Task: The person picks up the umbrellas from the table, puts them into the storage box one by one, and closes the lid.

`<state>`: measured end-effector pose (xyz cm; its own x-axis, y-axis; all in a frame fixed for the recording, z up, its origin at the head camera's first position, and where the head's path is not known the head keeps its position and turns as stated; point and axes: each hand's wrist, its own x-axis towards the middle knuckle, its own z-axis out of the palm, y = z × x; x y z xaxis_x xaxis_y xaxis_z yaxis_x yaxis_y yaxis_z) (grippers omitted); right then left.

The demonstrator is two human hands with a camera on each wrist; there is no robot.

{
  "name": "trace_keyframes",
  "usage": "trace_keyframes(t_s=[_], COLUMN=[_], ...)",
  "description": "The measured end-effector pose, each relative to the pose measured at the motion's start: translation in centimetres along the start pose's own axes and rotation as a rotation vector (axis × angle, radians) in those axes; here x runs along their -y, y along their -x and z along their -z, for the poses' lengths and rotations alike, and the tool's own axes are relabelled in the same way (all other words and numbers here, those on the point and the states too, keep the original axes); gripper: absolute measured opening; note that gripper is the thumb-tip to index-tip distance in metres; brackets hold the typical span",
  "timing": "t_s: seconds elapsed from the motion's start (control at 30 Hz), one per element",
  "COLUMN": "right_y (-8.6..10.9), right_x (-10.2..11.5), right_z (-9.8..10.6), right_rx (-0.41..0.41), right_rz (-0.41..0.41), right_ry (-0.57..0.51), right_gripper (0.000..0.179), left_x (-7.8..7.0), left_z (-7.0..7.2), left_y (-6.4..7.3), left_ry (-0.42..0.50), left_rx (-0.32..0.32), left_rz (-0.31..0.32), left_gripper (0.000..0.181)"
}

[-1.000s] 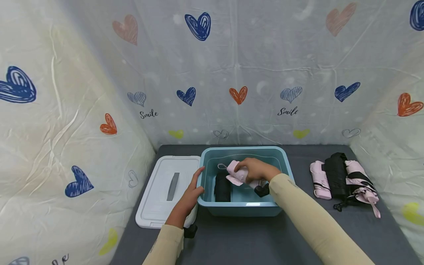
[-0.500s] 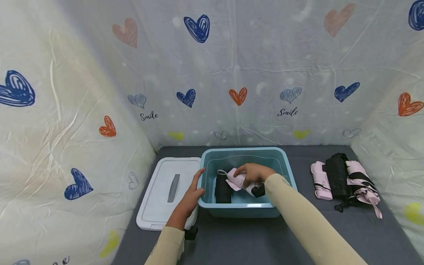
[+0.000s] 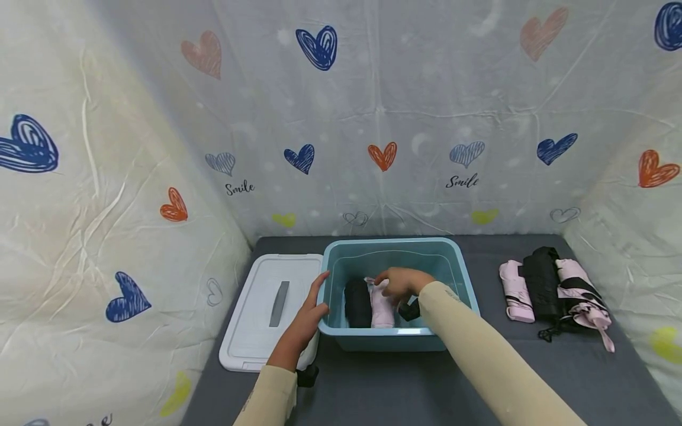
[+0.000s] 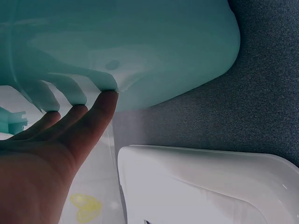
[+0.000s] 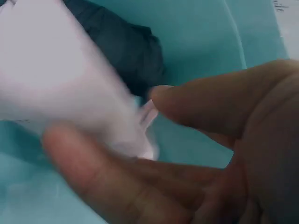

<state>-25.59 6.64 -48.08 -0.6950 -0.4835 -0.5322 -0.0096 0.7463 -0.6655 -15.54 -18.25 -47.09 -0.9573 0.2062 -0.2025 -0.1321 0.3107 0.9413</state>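
Observation:
A pale pink folded umbrella (image 3: 381,305) lies lengthwise in the blue-green plastic bin (image 3: 394,332), beside a black folded umbrella (image 3: 357,303). My right hand (image 3: 402,284) is over the pink umbrella's far end; its right side is partly covered. In the right wrist view, thumb and fingers are spread on either side of the blurred pink umbrella (image 5: 60,79), fingers touching or very near it. My left hand (image 3: 305,319) rests against the bin's left side; in the left wrist view its straight fingertips touch the bin wall (image 4: 163,56).
The white lid (image 3: 250,331) with a grey handle lies left of the bin. Right of it, on the dark grey tabletop (image 3: 373,384), sit a pink umbrella (image 3: 515,290), a black one (image 3: 541,284) and a pink-and-black one (image 3: 581,296). A heart-patterned curtain surrounds the table.
The pink umbrella has gone from slanted in the right hand to lying straight against the black one. The right hand has lowered slightly and its fingers have loosened. The left hand stays put.

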Motion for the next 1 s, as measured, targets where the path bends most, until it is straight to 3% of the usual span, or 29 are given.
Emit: trace_keyframes(t_s=[0.13,0.43,0.8,1.0], right_y=[0.3,1.2,2.7,4.1], right_x=[0.4,1.2,0.9,0.5], right_z=[0.0,0.6,2.0,2.7], right_rx=[-0.004,0.008,-0.017,-0.046], right_rz=[0.002,0.033,0.1,0.122], right_ry=[-0.072,-0.008,0.129,0.149], right_gripper=[0.042,0.039,0.035,0.032], left_x=[0.6,3.5,3.4,3.4], left_z=[0.1,0.0,0.0,0.0], left_y=[-0.5,-2.3,-2.3,-2.4], left_ry=[0.0,0.009,-0.011,0.0], left_rx=[0.005,-0.024,-0.041,-0.029], left_rz=[0.006,-0.002,-0.032,-0.02], left_gripper=[0.077,0.078,0.08,0.078])
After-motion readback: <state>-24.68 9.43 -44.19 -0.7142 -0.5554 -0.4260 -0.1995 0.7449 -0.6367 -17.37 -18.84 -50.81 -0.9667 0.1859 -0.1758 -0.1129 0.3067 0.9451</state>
